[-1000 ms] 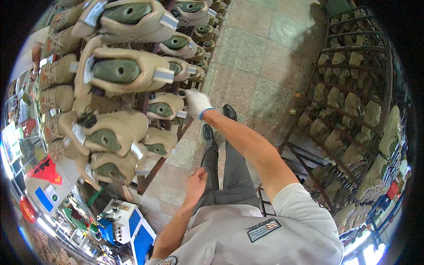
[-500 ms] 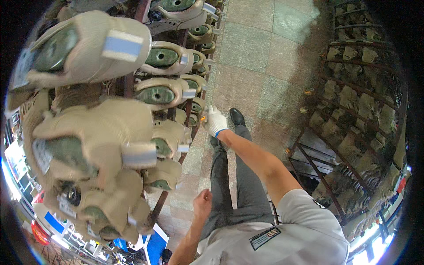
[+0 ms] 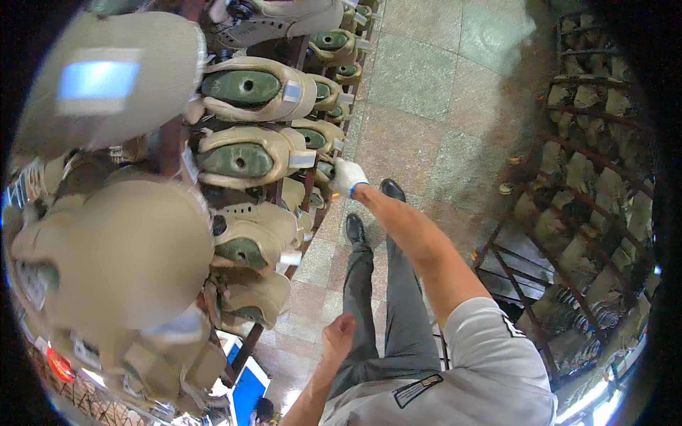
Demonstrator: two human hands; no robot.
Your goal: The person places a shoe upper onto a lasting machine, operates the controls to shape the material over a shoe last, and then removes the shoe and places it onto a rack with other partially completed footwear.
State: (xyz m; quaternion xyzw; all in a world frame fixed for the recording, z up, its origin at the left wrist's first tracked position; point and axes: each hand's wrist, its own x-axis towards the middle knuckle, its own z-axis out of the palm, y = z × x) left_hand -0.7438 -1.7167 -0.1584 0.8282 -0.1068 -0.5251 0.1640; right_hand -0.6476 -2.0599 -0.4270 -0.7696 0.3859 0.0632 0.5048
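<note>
My right hand (image 3: 349,176), in a white knit glove with a blue cuff edge, reaches to the side of a tall shoe rack (image 3: 312,216) on my left. Its fingers curl in at the rack's edge, level with a small green-soled last end, and their tips are partly hidden. My left hand (image 3: 339,334), bare, is closed in a fist in front of my thigh, with nothing visible in it. Tan shoes with green lasts inside, such as one shoe (image 3: 295,91) and another shoe (image 3: 295,145), sit heel-out on the rack; white-and-blue tabs stick out from their heels.
Large tan shoes (image 3: 114,248) loom close on the left, blurred. A second dark rack (image 3: 568,206) full of shoe parts stands on the right. Tiled floor (image 3: 405,92) runs between the racks. A blue panel (image 3: 250,390) shows at the lower left.
The rack's near shoes have shifted left in view, and the floor and right rack have shifted right. My right hand has moved slightly up along the rack's edge. My left fist sits slightly lower and farther right.
</note>
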